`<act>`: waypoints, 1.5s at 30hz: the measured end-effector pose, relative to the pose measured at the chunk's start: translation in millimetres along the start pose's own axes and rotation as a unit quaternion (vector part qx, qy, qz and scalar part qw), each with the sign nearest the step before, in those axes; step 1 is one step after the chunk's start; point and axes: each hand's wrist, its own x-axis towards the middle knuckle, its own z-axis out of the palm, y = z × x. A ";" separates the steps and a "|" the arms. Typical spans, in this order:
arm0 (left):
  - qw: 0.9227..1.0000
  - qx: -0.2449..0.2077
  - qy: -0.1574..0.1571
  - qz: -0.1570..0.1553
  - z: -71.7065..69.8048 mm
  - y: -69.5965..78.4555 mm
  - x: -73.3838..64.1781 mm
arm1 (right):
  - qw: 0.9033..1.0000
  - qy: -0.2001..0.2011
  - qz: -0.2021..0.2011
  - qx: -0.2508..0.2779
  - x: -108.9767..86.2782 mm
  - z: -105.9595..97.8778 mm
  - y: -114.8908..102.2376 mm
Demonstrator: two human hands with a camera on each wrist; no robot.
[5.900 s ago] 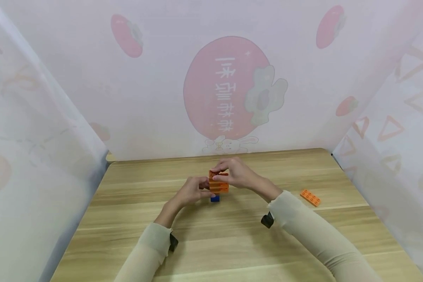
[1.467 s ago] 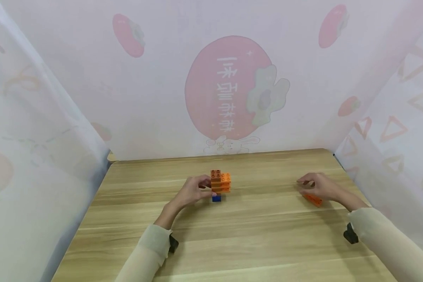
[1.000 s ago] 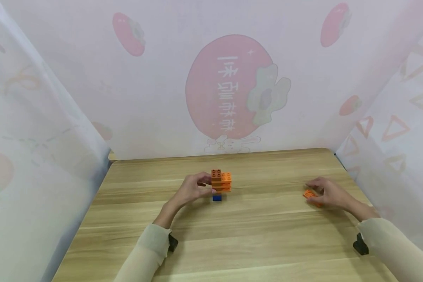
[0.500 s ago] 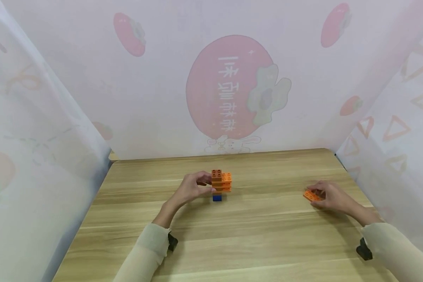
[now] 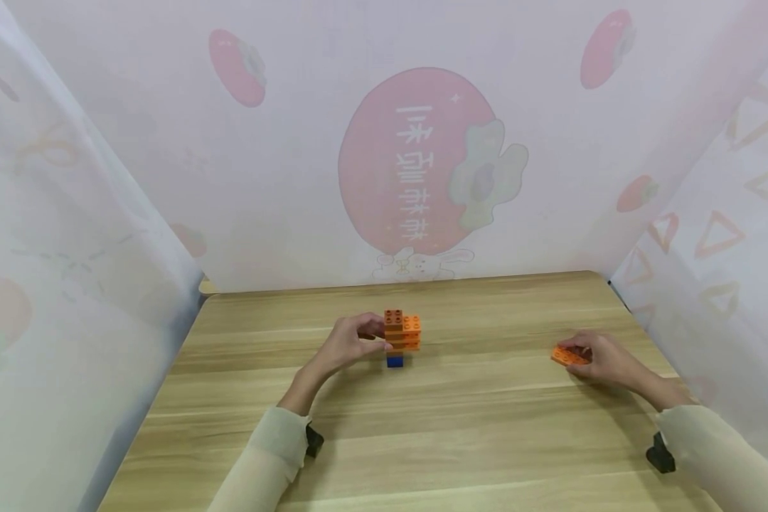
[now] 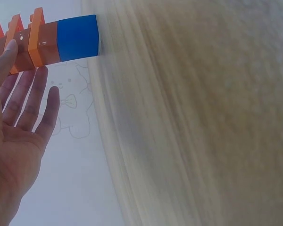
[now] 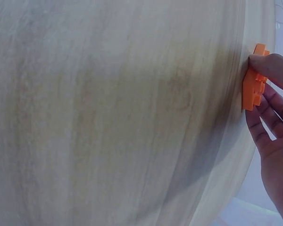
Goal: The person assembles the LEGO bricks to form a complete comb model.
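A stack of toy building bricks stands upright near the middle of the table, with a blue brick at its foot. Above that, brown bricks alternate with thin orange bricks that jut out to the right in the head view. From the left side my left hand holds the stack between thumb and fingers. Over at the right, my right hand pinches a loose flat orange building brick, thumb on one long side and fingers on the other. Part of that brick is hidden by the hand.
The wooden table has its back edge against a printed white curtain. More curtain hangs along the left and right sides. A dark wrist camera sits under the right sleeve, another dark wrist camera under the left.
My right hand has left the top of the stack, moved right to the loose orange brick and taken it between thumb and fingers. My left hand has stayed at the stack.
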 end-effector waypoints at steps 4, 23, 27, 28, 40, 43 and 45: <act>1.000 -0.002 -0.001 -0.006 1.2 -0.2 -0.1 | 1.000 -0.006 0.002 0.000 -0.4 -1.3 0.3; 1.000 0.011 -0.001 -0.005 1.5 0.2 0.9 | 0.999 0.010 -0.024 0.024 18.1 -7.6 -9.7; 1.000 0.014 0.001 -0.013 1.5 1.0 0.8 | 0.999 0.007 -0.035 0.025 24.7 -9.4 -16.0; 1.000 0.014 0.002 -0.014 1.5 1.0 0.8 | 0.999 0.005 -0.038 0.026 26.2 -10.1 -18.1; 1.000 0.011 0.002 -0.011 -0.5 -0.9 1.4 | 0.996 0.001 -0.089 0.027 55.0 -15.5 -49.1; 1.000 0.012 0.001 -0.011 -0.5 -0.6 1.2 | 0.995 0.000 -0.096 0.025 62.4 -16.3 -56.6; 1.000 0.010 -0.001 -0.010 -0.2 -0.7 1.1 | 0.995 -0.004 -0.099 0.027 66.3 -16.9 -61.7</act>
